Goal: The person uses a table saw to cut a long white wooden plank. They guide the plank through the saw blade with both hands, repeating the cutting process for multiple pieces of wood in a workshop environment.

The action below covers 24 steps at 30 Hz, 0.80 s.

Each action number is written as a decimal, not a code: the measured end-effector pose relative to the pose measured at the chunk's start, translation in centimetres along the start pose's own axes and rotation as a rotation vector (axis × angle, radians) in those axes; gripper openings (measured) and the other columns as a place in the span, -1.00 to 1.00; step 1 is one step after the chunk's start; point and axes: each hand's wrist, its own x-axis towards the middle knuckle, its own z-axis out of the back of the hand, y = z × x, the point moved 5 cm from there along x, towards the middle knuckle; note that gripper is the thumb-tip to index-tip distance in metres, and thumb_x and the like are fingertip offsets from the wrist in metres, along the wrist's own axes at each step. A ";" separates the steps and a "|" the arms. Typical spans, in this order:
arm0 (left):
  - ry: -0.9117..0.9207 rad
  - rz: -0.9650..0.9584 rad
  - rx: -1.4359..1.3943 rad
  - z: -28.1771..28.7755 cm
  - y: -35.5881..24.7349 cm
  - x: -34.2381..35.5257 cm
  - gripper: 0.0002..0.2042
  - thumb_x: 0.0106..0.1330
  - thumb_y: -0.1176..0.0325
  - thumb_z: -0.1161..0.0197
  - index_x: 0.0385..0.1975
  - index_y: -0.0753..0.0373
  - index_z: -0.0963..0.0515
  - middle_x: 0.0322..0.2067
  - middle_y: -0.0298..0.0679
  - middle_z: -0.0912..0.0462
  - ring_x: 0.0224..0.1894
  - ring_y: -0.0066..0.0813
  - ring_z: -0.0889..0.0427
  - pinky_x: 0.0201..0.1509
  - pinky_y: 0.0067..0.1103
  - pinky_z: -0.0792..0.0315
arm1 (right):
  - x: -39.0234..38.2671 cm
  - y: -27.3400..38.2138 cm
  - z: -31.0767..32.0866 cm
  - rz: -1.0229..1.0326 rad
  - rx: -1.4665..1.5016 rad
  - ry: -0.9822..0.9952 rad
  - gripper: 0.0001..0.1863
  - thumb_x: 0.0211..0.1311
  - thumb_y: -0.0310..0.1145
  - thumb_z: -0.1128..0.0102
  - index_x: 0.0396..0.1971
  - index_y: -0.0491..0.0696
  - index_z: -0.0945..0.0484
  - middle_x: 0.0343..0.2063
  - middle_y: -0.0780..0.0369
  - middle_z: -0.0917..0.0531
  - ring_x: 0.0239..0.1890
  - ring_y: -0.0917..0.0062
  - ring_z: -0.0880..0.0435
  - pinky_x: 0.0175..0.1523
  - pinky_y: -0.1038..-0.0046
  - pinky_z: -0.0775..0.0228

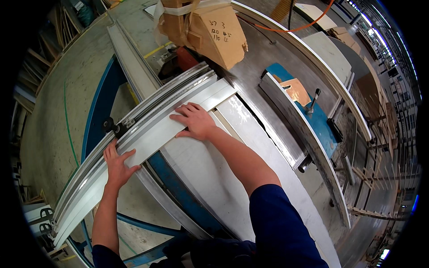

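A long white strip (pixel 154 136) lies against a silvery metal fence (pixel 165 99), slanting from lower left to upper middle. My right hand (pixel 196 121) rests on the strip toward its upper end, fingers spread and thumb apart. Farther down, my left hand (pixel 118 165) touches the strip and the fence, its fingers reaching over and its thumb held away. Neither hand grips anything that I can see. Just above my left fingertips sits a black knob (pixel 108 125) on the fence. Under the strip's upper part is a pale flat table surface (pixel 196 165).
A cardboard piece (pixel 219 35) with handwriting hangs over the machine at the top. To the right stands a long metal guide (pixel 304 129) with a blue plate (pixel 319 120) and black-topped lever (pixel 314 100). Blue frame bars (pixel 149 225) run below the fence. Leaning boards (pixel 49 40) line the left.
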 end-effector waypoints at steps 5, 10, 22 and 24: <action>-0.002 0.002 0.001 0.4 0.3 0.3 -0.39 -0.26 0.22 -0.78 -0.03 -0.04 -0.83 0.46 0.08 -0.22 0.48 0.13 -0.18 0.58 -0.08 -0.03 | 0.5 0.0 0.0 -0.004 -0.005 -0.003 -0.21 0.19 0.28 -0.36 0.36 0.20 -0.50 0.35 0.22 -0.51 0.46 0.29 -0.37 0.64 0.13 -0.04; 0.000 -0.001 -0.010 0.6 0.2 0.6 -0.39 -0.26 0.23 -0.79 -0.03 -0.04 -0.83 0.46 0.07 -0.23 0.47 0.11 -0.20 0.57 -0.09 -0.05 | 0.7 -0.1 0.0 -0.004 -0.001 -0.007 -0.20 0.19 0.28 -0.37 0.36 0.18 -0.51 0.34 0.21 -0.52 0.45 0.29 -0.38 0.63 0.12 -0.05; -0.004 0.005 -0.037 0.9 0.6 1.2 -0.37 -0.29 0.25 -0.78 -0.03 -0.05 -0.82 0.48 0.06 -0.22 0.49 0.13 -0.18 0.57 -0.12 -0.06 | -0.5 -0.2 0.0 -0.130 -0.006 -0.118 -0.23 0.22 0.21 -0.39 0.31 0.05 -0.54 0.28 0.15 -0.57 0.42 0.22 -0.44 0.64 0.06 -0.03; -0.002 0.011 -0.039 1.1 0.7 1.1 -0.38 -0.29 0.25 -0.78 -0.03 -0.05 -0.82 0.47 0.07 -0.22 0.50 0.13 -0.17 0.57 -0.11 -0.06 | -1.9 -0.9 0.9 -0.251 -0.070 -0.165 -0.24 0.24 0.18 -0.39 0.31 0.00 -0.54 0.28 0.14 -0.58 0.42 0.20 -0.43 0.65 0.04 -0.01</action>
